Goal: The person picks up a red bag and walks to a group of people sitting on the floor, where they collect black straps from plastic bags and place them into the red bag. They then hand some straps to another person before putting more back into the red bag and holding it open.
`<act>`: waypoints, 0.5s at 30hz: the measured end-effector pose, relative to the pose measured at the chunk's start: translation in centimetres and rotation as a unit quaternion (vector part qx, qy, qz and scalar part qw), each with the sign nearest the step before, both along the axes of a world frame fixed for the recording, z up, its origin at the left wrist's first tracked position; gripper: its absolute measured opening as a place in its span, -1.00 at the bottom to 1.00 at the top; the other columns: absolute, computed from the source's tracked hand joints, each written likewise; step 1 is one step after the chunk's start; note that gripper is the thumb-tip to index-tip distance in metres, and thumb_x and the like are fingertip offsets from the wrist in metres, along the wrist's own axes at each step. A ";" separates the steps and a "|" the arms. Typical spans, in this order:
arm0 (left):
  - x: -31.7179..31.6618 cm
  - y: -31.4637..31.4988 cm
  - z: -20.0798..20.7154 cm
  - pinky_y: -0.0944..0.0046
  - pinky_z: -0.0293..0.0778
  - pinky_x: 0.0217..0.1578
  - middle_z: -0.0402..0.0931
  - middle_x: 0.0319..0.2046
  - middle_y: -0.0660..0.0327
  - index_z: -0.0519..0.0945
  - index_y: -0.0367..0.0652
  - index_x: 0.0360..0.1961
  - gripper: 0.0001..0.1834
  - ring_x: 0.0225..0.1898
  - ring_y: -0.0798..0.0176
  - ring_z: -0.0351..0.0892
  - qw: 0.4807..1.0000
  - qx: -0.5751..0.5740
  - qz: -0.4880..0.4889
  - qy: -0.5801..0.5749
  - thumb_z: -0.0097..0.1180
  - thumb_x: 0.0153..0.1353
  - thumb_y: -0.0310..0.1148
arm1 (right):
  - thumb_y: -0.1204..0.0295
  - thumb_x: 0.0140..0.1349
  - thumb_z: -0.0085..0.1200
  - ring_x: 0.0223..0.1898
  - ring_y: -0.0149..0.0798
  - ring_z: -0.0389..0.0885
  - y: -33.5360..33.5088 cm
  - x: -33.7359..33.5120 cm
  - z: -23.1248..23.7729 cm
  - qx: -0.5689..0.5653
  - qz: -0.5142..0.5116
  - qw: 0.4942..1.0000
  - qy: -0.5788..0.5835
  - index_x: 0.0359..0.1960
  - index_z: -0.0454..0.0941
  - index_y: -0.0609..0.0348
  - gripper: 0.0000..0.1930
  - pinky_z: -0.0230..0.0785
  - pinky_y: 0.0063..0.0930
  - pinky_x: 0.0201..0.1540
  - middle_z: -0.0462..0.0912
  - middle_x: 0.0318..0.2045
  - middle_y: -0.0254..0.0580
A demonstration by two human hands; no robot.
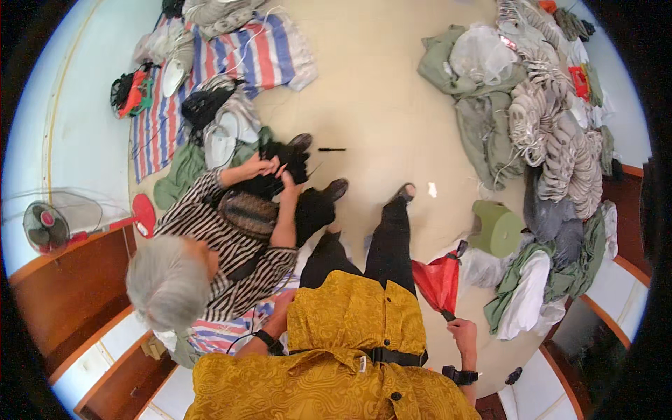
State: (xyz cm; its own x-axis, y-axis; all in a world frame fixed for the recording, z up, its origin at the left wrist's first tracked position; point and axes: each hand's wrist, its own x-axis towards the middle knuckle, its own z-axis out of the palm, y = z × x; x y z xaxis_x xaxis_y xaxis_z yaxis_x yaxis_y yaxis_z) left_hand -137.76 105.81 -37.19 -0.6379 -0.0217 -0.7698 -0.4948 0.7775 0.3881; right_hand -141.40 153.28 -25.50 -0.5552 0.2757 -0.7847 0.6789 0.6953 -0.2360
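Note:
My right hand (463, 332) is closed round the dark narrow end of a red folded umbrella (438, 281), at the right of my lap. Its red cloth widens away from my fingers, and a black end shows at the far tip. My left hand (281, 313) lies low beside my yellow shirt (329, 308), near the striped sheet. The shirt hides its fingers, so whether it grips anything does not show. Both my wrists carry black bands.
At my left sits a person in a striped top (210, 259), hands raised together. A green stool (495, 229) stands right, below heaped grey mop-like bundles (553, 126). A small black stick (332, 149) lies on the floor. Left are a striped sheet (266, 56) and a fan (46, 225).

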 end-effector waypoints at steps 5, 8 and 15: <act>-7.7 6.1 3.1 0.33 0.28 -0.31 0.36 -0.44 0.26 0.43 -0.25 -0.34 -0.75 -0.37 0.37 0.33 0.842 0.299 0.447 -0.041 -0.08 0.14 -0.25 | 0.35 -0.13 0.10 -0.55 -0.16 0.52 3.7 -9.4 -0.6 -0.033 0.257 0.964 0.059 -0.53 0.58 0.13 -0.85 0.35 -0.39 -0.46 0.56 -0.59 -0.14; -12.4 10.4 5.5 0.40 0.27 -0.35 0.39 -0.44 0.30 0.46 -0.22 -0.37 -0.73 -0.35 0.44 0.35 0.789 0.213 0.570 -0.090 -0.13 0.17 -0.21 | 0.32 -0.13 0.10 -0.47 -0.14 0.54 4.9 -14.9 0.0 -0.027 0.318 0.947 0.018 -0.51 0.58 0.07 -0.85 0.37 -0.35 -0.38 0.57 -0.54 -0.15; -15.2 14.3 0.3 0.27 0.28 -0.27 0.47 -0.41 0.19 0.47 -0.29 -0.39 -0.68 -0.29 0.25 0.40 0.828 0.203 0.519 0.051 -0.12 0.12 -0.20 | 0.33 -0.14 0.08 -0.49 -0.13 0.54 7.8 -29.8 0.3 0.006 0.452 0.892 0.015 -0.51 0.59 0.05 -0.85 0.37 -0.31 -0.39 0.57 -0.55 -0.17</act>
State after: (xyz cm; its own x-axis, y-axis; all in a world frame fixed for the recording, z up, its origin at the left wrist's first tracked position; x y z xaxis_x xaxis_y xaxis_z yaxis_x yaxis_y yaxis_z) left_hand -152.95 120.13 -36.88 -0.4996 -0.3515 -0.7917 -0.7636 -0.2528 0.5942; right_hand -171.19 161.08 -25.24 -0.5753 -0.2877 -0.7657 -0.1671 0.9577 -0.2343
